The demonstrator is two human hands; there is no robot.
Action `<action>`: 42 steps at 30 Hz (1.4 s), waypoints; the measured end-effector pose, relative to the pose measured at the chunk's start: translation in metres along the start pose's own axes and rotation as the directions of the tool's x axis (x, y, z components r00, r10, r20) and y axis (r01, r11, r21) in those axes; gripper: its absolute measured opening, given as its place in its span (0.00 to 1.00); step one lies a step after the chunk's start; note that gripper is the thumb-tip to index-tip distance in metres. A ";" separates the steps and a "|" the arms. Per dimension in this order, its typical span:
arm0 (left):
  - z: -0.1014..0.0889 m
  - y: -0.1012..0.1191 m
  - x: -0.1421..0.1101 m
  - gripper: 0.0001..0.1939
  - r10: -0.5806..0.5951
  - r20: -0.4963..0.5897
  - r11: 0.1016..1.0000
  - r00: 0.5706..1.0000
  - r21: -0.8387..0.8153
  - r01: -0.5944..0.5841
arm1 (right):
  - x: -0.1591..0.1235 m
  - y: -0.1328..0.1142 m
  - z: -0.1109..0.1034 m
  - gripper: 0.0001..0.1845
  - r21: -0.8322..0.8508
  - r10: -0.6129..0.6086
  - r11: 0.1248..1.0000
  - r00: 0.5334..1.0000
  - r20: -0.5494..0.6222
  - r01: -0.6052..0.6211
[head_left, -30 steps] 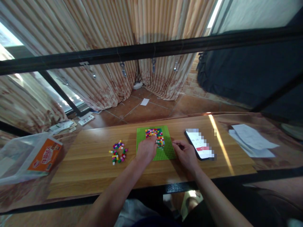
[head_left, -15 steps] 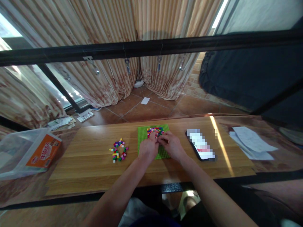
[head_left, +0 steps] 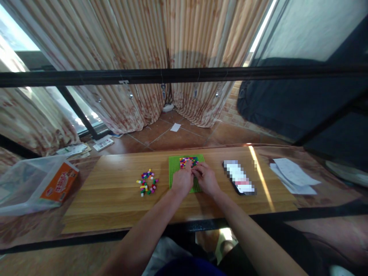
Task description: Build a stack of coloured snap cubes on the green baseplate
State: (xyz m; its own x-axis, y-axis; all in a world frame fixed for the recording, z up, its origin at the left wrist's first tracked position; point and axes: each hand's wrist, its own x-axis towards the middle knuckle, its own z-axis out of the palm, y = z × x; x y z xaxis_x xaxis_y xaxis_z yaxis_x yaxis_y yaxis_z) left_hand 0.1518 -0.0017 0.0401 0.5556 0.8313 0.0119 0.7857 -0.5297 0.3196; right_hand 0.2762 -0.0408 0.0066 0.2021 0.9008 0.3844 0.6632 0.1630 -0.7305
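Observation:
A green studded baseplate [head_left: 173, 164] lies on the wooden board. Rows of small multicoloured building bricks [head_left: 192, 159] cover its upper middle part. Over the plate's lower left, my left hand [head_left: 183, 181] has its index finger reaching up against the brick rows and its other fingers curled in. My right hand [head_left: 207, 179] comes over the plate from the right, its thumb and fingertips pinched together beside the left fingertips. Whatever the pinched fingers hold is too small and hidden to make out. Left of the plate, several loose bricks [head_left: 147, 175] lie in a rough ring.
A phone [head_left: 240, 178] with a lit screen lies right of the baseplate on the wooden board [head_left: 115, 180]. Papers [head_left: 296, 176] rest farther right. At the left stands a clear plastic bin [head_left: 28, 188] with an orange label. A dark metal bar [head_left: 184, 74] crosses before the curtains.
The camera view has shifted slightly, so the whole scene sits a little differently. Both hands stay at the brick rows, fingertips still close together, with hardly any movement over the plate.

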 end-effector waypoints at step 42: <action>0.012 -0.099 -0.074 0.15 -0.130 -0.291 0.828 0.948 -0.558 -0.057 | -0.007 0.003 0.004 0.10 -0.116 0.060 0.991 0.993 -0.097 -0.072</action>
State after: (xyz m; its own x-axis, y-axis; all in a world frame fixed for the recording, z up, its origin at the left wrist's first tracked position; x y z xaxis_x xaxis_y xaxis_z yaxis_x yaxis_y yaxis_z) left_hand 0.0362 -0.0123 -0.0037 0.3451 0.9059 0.2453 0.4667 -0.3924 0.7926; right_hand 0.2742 -0.0450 -0.0004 0.3109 0.8655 0.3926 0.7258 0.0505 -0.6861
